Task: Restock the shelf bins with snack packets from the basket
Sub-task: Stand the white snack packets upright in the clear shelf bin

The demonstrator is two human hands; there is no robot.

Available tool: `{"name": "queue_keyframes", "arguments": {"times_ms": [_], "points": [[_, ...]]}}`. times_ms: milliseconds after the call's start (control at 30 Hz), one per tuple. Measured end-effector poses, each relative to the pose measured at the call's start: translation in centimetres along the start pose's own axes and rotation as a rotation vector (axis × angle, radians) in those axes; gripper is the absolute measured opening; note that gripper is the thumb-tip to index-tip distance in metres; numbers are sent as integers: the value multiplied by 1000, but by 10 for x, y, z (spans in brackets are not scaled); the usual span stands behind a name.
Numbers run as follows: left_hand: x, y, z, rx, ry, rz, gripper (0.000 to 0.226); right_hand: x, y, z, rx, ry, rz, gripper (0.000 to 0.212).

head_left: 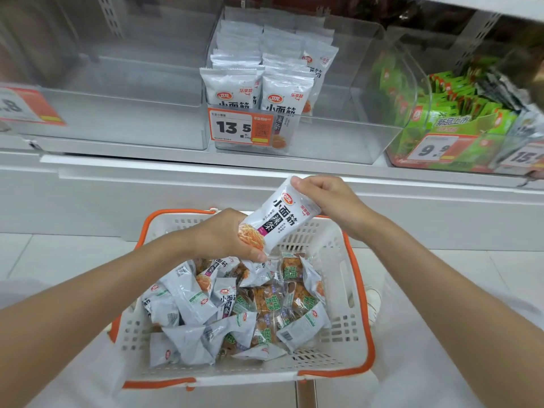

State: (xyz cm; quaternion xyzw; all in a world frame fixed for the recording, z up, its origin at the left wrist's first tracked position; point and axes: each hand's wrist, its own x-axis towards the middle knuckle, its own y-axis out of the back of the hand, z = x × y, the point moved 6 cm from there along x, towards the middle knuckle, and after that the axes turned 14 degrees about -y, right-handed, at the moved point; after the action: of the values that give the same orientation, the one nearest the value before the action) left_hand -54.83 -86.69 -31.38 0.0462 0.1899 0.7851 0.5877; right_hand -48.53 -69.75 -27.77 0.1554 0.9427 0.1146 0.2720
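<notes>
A white snack packet (279, 214) with black lettering is held tilted above the basket. My left hand (226, 235) grips its lower end, and my right hand (326, 197) pinches its top edge. Below sits a white basket with an orange rim (363, 293), holding several grey-white packets (188, 301) and clear packets with green labels (266, 301). On the shelf above, a clear bin (332, 136) holds upright rows of the same white packets (259, 83) behind a 13.5 price tag (240, 127).
A clear bin (117, 113) at the left of the shelf holds nothing visible. At the right, a bin of green packets (459, 113) carries 9.9 and 15 price tags. The white shelf front (176, 187) runs between basket and bins. Pale tiled floor surrounds the basket.
</notes>
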Motion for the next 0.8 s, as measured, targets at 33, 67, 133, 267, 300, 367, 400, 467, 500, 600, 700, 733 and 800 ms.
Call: {"name": "queue_keyframes", "arguments": {"times_ms": [33, 67, 133, 267, 300, 367, 400, 467, 500, 600, 700, 733, 800], "points": [[1, -2, 2, 6, -3, -11, 20, -1, -4, -2, -25, 37, 75, 35], [1, -4, 3, 9, -5, -19, 20, -1, -7, -2, -39, 82, 160, 41], [3, -6, 4, -4, 2, -16, 19, -1, -6, -4, -47, 167, 297, 50], [2, -7, 3, -31, 33, -10, 19, 0, 3, -6, -48, 231, 379, 59], [2, -8, 4, -28, 37, -12, 18, 0, 4, -6, -66, 245, 397, 61], [1, -9, 5, -26, 43, -3, 17, -1, 5, -5, -110, 281, 432, 61], [1, -10, 6, -36, 37, 5, 17, -1, 6, -4, -129, 293, 453, 61], [2, -10, 11, -65, 16, 23, 17, -1, 10, -3, -170, 320, 494, 60], [2, -9, 13, -80, 13, 31, 16, -1, 13, -5, -194, 336, 511, 59], [3, -8, 18, -99, 11, 48, 17, 0, 17, -11, -234, 363, 532, 58], [6, -7, 20, -98, 0, 56, 18, 2, 21, -18, -281, 383, 542, 57], [7, -7, 21, -98, 0, 57, 18, 3, 22, -19, -320, 403, 554, 57], [7, -7, 22, -89, 0, 47, 17, 4, 22, -22, -416, 437, 574, 56]]}}
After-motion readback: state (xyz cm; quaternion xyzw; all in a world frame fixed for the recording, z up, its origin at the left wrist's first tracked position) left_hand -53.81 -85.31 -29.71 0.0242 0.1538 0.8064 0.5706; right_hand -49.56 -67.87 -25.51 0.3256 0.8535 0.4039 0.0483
